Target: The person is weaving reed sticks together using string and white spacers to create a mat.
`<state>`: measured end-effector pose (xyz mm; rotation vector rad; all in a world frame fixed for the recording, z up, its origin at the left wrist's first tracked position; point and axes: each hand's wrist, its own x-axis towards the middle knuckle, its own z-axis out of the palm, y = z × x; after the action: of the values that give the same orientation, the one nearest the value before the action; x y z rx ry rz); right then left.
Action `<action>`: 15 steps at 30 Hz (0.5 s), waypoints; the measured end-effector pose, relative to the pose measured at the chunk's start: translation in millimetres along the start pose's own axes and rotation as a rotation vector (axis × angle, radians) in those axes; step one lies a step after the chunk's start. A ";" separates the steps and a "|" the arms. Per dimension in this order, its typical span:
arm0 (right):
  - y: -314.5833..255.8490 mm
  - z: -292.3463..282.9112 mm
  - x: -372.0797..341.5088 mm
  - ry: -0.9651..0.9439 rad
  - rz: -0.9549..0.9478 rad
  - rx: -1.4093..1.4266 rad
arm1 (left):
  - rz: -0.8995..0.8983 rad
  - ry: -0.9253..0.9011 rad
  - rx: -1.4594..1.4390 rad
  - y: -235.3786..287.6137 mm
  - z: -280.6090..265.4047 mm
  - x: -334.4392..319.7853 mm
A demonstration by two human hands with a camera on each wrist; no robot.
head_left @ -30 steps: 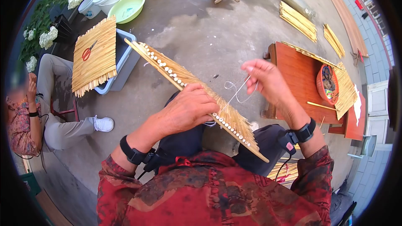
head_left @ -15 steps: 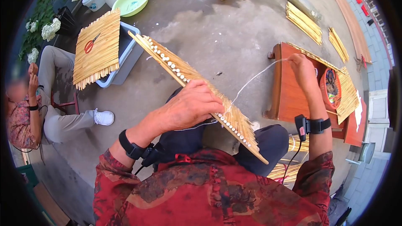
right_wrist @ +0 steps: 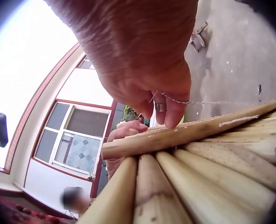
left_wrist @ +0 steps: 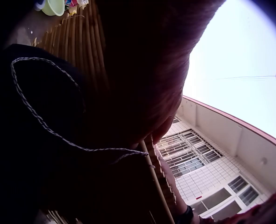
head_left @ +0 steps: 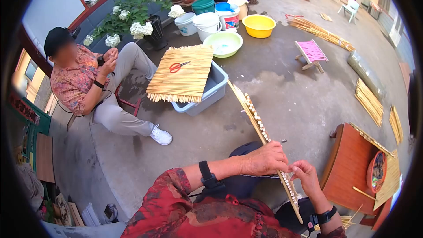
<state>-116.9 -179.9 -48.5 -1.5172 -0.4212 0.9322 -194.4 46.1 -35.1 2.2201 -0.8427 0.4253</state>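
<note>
A mat of straw-coloured stalks [head_left: 257, 121], edged by a long thin rod, slants down over the knees in the head view. My left hand [head_left: 264, 158] grips its edge near the middle, fingers curled round it. Beside it, close to the left fingertips, my right hand [head_left: 307, 178] pinches the thread. White twisted thread [right_wrist: 175, 100] runs by the right fingers in the right wrist view, above the rod [right_wrist: 175, 133] and stalk ends. A loop of thread [left_wrist: 39, 120] hangs below the mat in the left wrist view. The needle is not clearly visible.
A seated person [head_left: 79, 75] is at the left. Near them, a stalk mat with red scissors [head_left: 178, 67] lies across a blue tub [head_left: 211, 90]. A red-brown table [head_left: 348, 167] with an orange basket [head_left: 377, 172] stands at the right; a pink stool [head_left: 311, 52] stands ahead.
The head view has swung left and up. My right hand drew the thread far out to the right, then came back beside the left hand, which keeps its grip on the mat.
</note>
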 end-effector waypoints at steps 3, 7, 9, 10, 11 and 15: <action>-5.1 -1.3 -3.0 -0.045 0.018 0.008 | -0.011 -0.012 0.003 -0.6 0.0 -1.3; -20.9 -2.0 -8.4 -0.114 0.147 -0.002 | 0.006 -0.019 -0.022 -1.1 2.0 0.5; -24.9 -2.6 -8.1 -0.142 0.183 0.038 | 0.003 -0.031 -0.025 -0.7 -0.8 1.7; -27.0 -4.6 -9.0 -0.165 0.213 0.077 | 0.007 -0.045 -0.026 -1.2 -2.5 3.7; -30.6 -3.0 -13.9 -0.121 0.235 0.088 | 0.028 -0.053 -0.071 0.3 -4.2 4.5; -33.7 -6.1 -12.7 -0.187 0.218 -0.019 | 0.005 -0.055 -0.034 -2.7 -7.1 6.4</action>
<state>-111.5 -186.8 -13.1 -1.5196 -0.4040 1.2505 -188.2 49.8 -28.2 2.2078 -0.8787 0.3514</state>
